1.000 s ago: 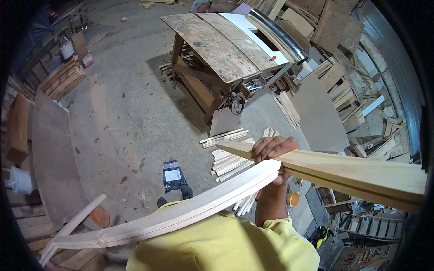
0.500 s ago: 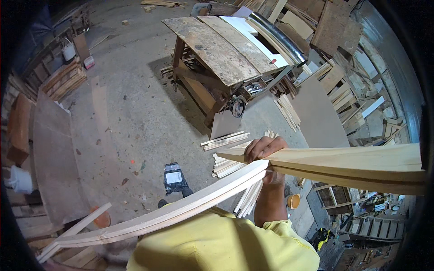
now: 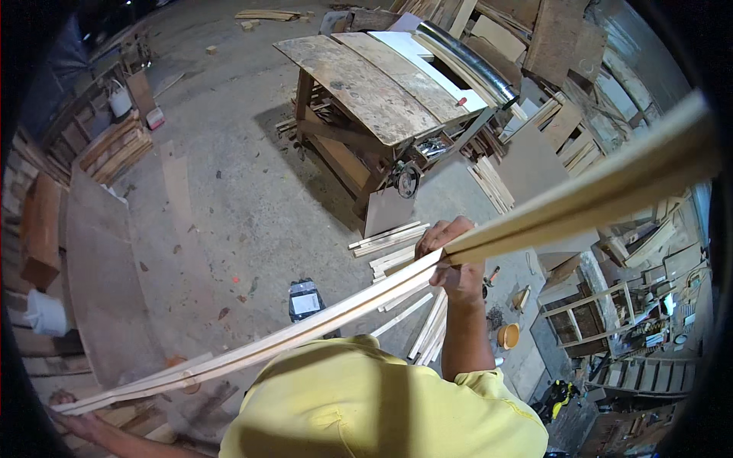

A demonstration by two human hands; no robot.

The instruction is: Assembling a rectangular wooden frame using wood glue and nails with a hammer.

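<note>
Pale wood in both hands, tubs + scrap all round

OK so containers 1st. White bucket (image 3: 46, 313) on the L side, can't make out what's in it. 2nd white pail (image 3: 119, 101) further up, handle up, contents too small to tell. Small orange tub (image 3: 508, 337) on the floor near the R forearm, inside unclear. Open tray (image 3: 434, 146) at the table's near end has a jumble of metal bits, too tiny to ID.

Table (image 3: 351, 80) = worn, blotchy boards on a wooden frame, w/ a handwheel (image 3: 408, 182) on the end. White panel + shiny silver tube (image 3: 469, 65) along its far side.

Floor (image 3: 229, 191) is grey concrete, spotted w/ debris. Thin strips (image 3: 389, 239) in bundles near the table, dark packet (image 3: 303, 288) w/ white label just beyond the yellow shirt (image 3: 366, 404). Upper R is a big heap of offcuts (image 3: 565, 46).

As for the hands: they're well apart, both on the grooved pale lengths (image 3: 321, 319) slanting across in front of the shirt. L hand (image 3: 62, 398) is closed round the far L end, R hand (image 3: 454, 256) clamped where 2 lengths seem to meet; can't tell if they're joined.
</note>
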